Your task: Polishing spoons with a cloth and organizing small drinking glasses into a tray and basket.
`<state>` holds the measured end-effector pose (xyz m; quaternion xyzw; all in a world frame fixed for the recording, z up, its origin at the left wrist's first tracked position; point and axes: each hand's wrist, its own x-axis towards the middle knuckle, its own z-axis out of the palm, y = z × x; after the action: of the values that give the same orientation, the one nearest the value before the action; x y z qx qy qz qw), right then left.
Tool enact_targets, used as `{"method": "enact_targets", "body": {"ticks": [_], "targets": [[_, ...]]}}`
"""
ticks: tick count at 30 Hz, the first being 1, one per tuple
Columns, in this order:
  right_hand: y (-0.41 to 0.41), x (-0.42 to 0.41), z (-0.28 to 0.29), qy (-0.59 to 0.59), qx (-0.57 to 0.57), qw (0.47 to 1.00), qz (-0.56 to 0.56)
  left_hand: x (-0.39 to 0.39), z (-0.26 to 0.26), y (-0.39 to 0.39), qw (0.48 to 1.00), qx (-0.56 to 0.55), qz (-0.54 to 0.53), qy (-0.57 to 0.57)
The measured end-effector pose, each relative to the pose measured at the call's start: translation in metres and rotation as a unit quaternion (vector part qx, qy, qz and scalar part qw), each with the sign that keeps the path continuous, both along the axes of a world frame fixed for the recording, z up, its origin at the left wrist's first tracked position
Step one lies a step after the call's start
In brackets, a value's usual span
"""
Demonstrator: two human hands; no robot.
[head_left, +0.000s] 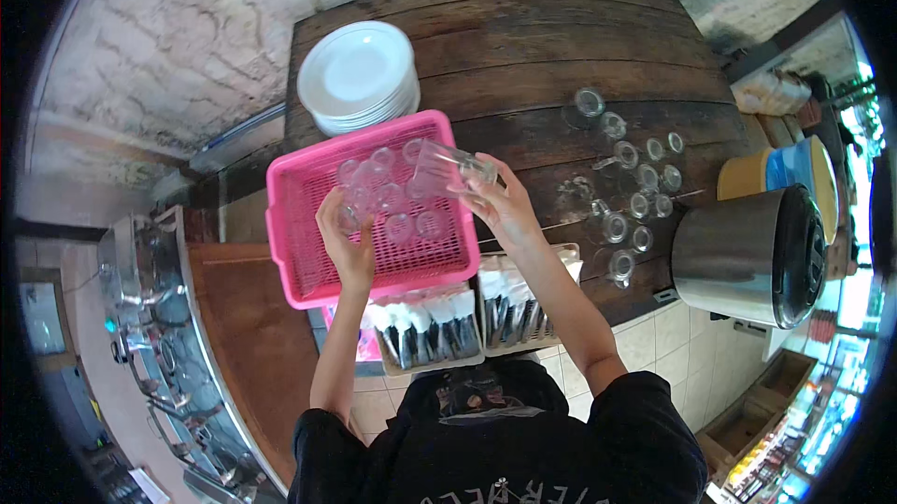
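Observation:
A pink plastic basket [280,231] with a perforated base lies before me and holds several clear drinking glasses [389,197]. My left hand [347,245] reaches into it, with thumb and fingers around a glass [346,221] at the left of the group. Above the right part of the basket, my right hand [506,206] grips a clear drinking glass [443,166] near its thick base. That glass is tilted on its side, its mouth toward the basket. On the dark wooden table [518,48], to the right, stand several clear glass cups [625,154], some with handles.
A stack of white plates [359,73] stands behind the basket. Nearer me sit two trays of wrapped cutlery, one on the left [427,329] and one on the right [515,304]. A steel urn with a black lid [732,252] stands at the table's right edge.

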<state>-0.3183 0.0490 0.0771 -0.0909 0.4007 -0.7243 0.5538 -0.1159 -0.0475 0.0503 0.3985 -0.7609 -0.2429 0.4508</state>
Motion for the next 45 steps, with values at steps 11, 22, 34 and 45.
{"method": "enact_targets", "body": {"ticks": [11,22,34,45], "targets": [[-0.023,0.112,-0.013,0.459,-0.007,0.886,0.066,0.083,-0.015,-0.036,0.995,-0.019,0.003,-0.100],[-0.036,0.162,-0.063,0.704,0.027,0.692,0.158,0.074,-0.067,-0.101,0.984,0.087,-0.048,-0.148],[-0.057,0.164,-0.086,0.777,0.014,0.617,0.127,0.062,-0.094,-0.143,0.976,0.054,-0.090,-0.189],[-0.067,0.168,-0.092,0.809,0.075,0.559,0.165,0.059,-0.091,-0.133,0.969,0.099,-0.082,-0.208]]}}
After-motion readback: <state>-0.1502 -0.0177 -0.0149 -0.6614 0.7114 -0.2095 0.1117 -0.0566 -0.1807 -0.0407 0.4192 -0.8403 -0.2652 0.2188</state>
